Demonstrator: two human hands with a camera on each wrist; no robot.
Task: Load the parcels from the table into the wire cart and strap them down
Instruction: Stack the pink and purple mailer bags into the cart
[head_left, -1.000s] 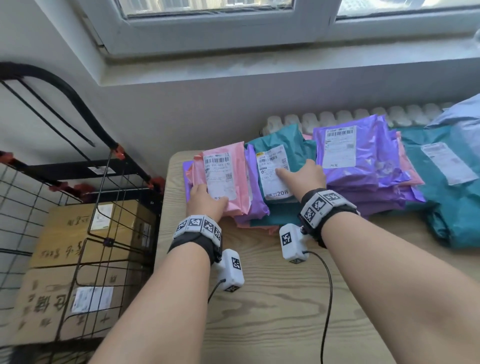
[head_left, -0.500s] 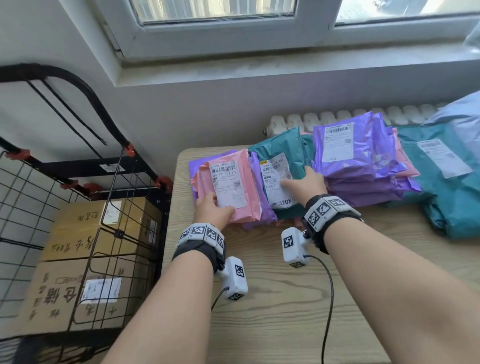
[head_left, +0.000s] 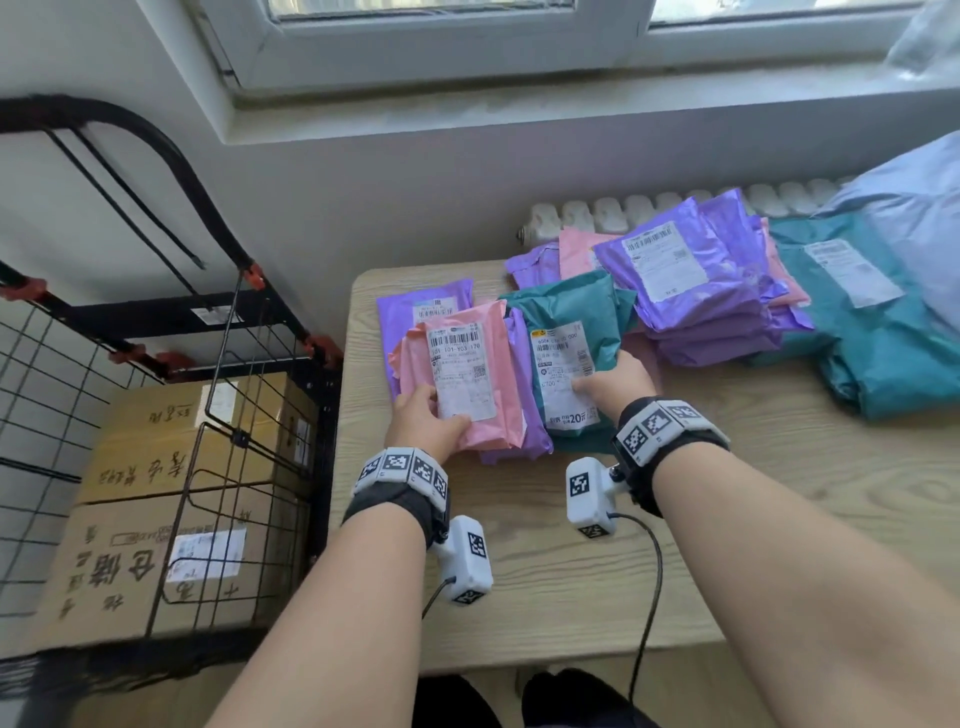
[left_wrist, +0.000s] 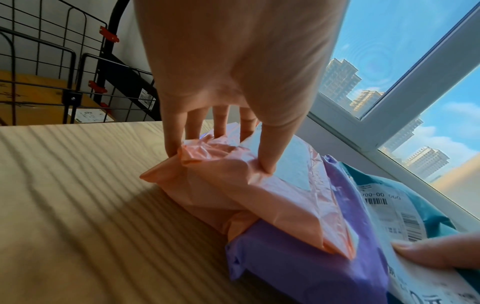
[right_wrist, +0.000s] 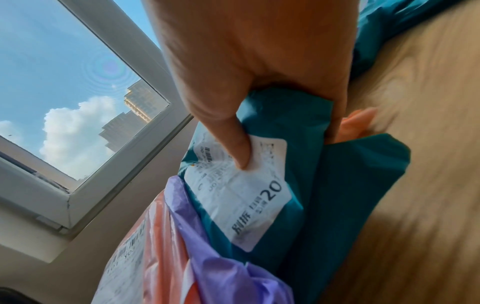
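At the near left of the tabletop (head_left: 519, 582) I have both hands on a small bundle of parcels. My left hand (head_left: 423, 422) has its grip clamped on the pink parcel (head_left: 483, 384), thumb on top by the white label and fingers curled under its near left corner. My right hand (head_left: 613, 387) has its grip clamped on the teal parcel (head_left: 571, 312), thumb pressing the label and fingers wrapped under the near right edge. A purple parcel (head_left: 524, 415) lies between the two, under the pink one and touching the teal one; another purple parcel (head_left: 410, 312) sits beneath at the far left. To the right a stack of purple parcels (head_left: 696, 291) rests beside a large teal parcel (head_left: 878, 338). Left of the tabletop stands the wire cart (head_left: 171, 395), already holding cardboard boxes (head_left: 156, 519).
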